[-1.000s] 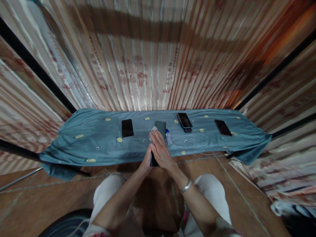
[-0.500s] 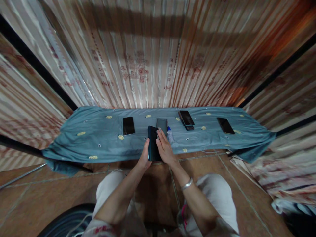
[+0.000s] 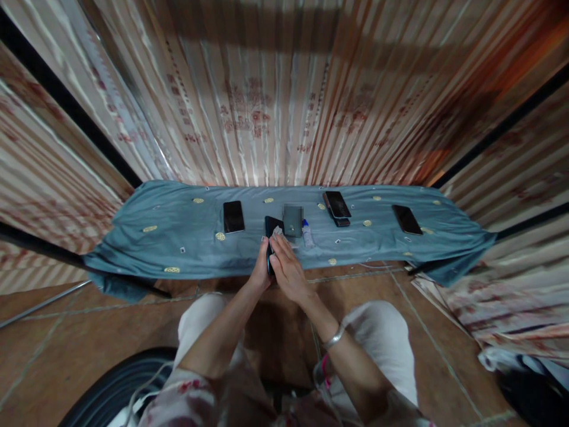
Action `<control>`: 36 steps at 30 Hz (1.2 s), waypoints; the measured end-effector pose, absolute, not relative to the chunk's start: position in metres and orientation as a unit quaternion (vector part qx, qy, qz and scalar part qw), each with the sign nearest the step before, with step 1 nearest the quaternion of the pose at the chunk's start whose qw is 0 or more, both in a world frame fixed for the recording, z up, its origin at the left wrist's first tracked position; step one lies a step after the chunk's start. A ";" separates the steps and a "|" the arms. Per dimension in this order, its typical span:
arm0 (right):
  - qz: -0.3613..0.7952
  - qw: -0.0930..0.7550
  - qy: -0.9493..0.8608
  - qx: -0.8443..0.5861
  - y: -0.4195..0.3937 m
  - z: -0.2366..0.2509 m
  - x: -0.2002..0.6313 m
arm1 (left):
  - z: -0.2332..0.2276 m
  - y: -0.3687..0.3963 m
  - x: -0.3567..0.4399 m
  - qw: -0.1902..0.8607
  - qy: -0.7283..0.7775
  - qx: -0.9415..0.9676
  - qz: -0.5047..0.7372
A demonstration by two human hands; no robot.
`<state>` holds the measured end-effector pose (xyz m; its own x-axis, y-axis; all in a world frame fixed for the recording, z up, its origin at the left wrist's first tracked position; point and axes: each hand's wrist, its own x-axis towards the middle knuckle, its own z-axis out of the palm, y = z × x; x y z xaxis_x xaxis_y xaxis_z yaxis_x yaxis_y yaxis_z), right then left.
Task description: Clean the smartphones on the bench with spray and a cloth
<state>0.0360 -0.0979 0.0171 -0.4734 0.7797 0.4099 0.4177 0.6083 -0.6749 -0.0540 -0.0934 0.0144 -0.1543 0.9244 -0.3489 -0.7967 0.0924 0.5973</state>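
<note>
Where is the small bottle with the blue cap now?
The small bottle lies on the teal cloth near the middle, just right of the blurred phone.

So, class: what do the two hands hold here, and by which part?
The left hand grips a dark phone by its lower left edge. The right hand presses a small cloth on the phone's face with its fingers.

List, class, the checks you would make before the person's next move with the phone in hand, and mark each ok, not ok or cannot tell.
1. Left hand grips the dark phone: ok.
2. Right hand presses a small cloth onto it: ok.
3. Phone held clear of the blue tablecloth: cannot tell.
4. Small bottle upright: not ok, it lies flat.
5. Held phone's screen clean: cannot tell.
</note>
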 end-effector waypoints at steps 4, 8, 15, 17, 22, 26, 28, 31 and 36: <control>0.241 0.346 -0.839 -0.345 -0.123 0.024 0.030 | 0.012 -0.090 -0.064 0.666 0.395 0.065 0.630; 0.220 0.342 -0.854 -0.326 -0.147 0.026 0.030 | 0.020 -0.087 -0.076 0.696 0.399 0.052 0.595; 0.156 0.328 -0.868 -0.339 -0.158 0.012 0.030 | 0.031 -0.092 -0.081 0.671 0.393 0.024 0.628; 0.149 0.334 -0.860 -0.357 -0.157 0.006 0.030 | 0.030 -0.092 -0.080 0.668 0.377 0.029 0.641; 0.194 0.361 -0.824 -0.393 -0.155 -0.004 0.032 | 0.030 -0.091 -0.079 0.662 0.359 0.013 0.658; 0.285 0.373 -0.778 -0.418 -0.153 -0.005 0.035 | 0.031 -0.091 -0.078 0.656 0.359 0.033 0.663; 0.312 0.378 -0.766 -0.417 -0.150 -0.006 0.038 | 0.031 -0.092 -0.076 0.664 0.361 0.045 0.653; 0.329 0.388 -0.757 -0.411 -0.142 -0.008 0.041 | 0.030 -0.095 -0.073 0.676 0.371 0.054 0.634; 0.332 0.404 -0.744 -0.417 -0.124 -0.010 0.047 | 0.032 -0.099 -0.064 0.661 0.393 0.055 0.637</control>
